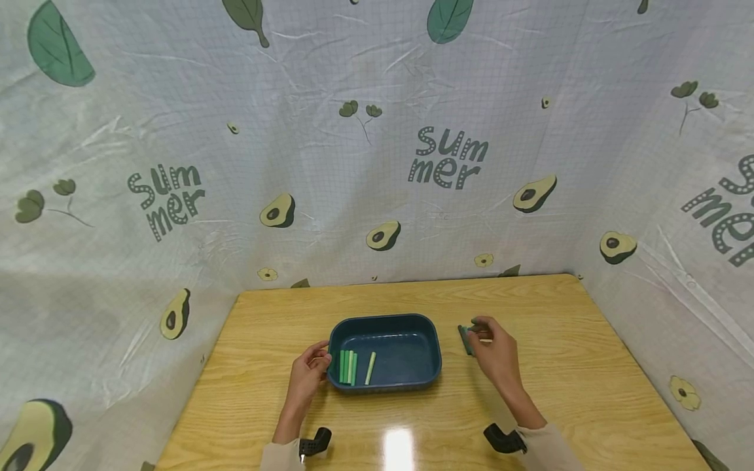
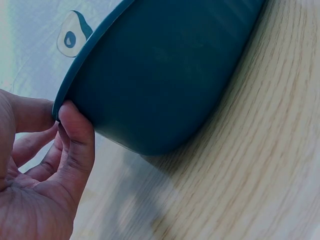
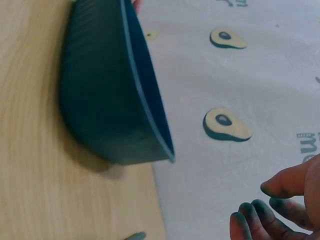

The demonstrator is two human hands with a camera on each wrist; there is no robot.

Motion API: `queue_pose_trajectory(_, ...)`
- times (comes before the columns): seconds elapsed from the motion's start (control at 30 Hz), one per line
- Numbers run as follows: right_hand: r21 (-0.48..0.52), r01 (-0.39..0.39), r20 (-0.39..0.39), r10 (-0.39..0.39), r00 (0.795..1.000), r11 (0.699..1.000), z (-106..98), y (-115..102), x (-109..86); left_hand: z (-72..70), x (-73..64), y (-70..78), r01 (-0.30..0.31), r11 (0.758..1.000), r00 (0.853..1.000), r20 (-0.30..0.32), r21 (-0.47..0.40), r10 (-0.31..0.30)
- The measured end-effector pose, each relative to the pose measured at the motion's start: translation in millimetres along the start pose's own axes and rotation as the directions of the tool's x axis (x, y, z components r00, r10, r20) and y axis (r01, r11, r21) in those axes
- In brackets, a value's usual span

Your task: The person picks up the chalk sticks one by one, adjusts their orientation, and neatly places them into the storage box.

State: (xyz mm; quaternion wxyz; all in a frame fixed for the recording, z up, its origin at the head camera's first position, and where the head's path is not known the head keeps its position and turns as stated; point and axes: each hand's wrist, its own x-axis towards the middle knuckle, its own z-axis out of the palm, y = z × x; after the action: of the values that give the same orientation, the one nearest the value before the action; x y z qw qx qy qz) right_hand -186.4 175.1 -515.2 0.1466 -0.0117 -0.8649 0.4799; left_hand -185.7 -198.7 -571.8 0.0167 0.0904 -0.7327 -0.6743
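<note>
A dark blue-green rectangular tray (image 1: 406, 385) sits on the table. Toward its left end lie several green and pale yellow-green chalk sticks (image 1: 342, 366), with one pale stick (image 1: 370, 368) apart from them. My left hand (image 1: 309, 373) pinches the tray's left rim between thumb and index finger, as the left wrist view shows. To the right of the tray, dark green chalk sticks (image 1: 463, 339) lie on the wood. Over them hovers my right hand (image 1: 497, 350), its thumb and fingers apart with nothing between them. Dark green stains cover its fingertips (image 3: 266, 189).
The light wooden table (image 1: 271, 314) ends at the back against a white sheet (image 1: 330, 196) printed with avocados and lettering. The sheet also hangs along both sides. A black wrist camera mount (image 1: 503, 439) sits on the right wrist, another (image 1: 315, 443) on the left.
</note>
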Motion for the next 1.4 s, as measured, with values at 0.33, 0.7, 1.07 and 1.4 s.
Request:
queue_pose_trajectory(0.33, -0.019, -0.046, -0.123, 0.043, 0.991, 0.999, 15, 29, -9.0, 2.6, -1.5, 2.6, 0.027, 1.000, 1.000, 0.002, 0.012, -0.027)
queue_pose_trajectory(0.7, -0.027, -0.072, -0.302, 0.061, 0.951, 0.997, 35, 45, -8.7, 2.0, 0.1, -0.4, 0.039, 0.999, 0.999, 0.007, 0.005, -0.039)
queue_pose_trajectory(1.07, 0.008, -0.206, -0.384, 0.193, 0.903, 0.979, 47, 56, -5.4, -0.2, 0.3, 1.1, 0.032, 0.999, 0.999, 0.020, 0.017, -0.032)
queue_pose_trajectory(1.4, 0.033, -0.243, -0.402, 0.236, 0.885, 0.969, 54, 65, -3.5, 0.8, -1.5, 1.8, 0.031, 0.999, 0.999, 0.007, 0.020, -0.031)
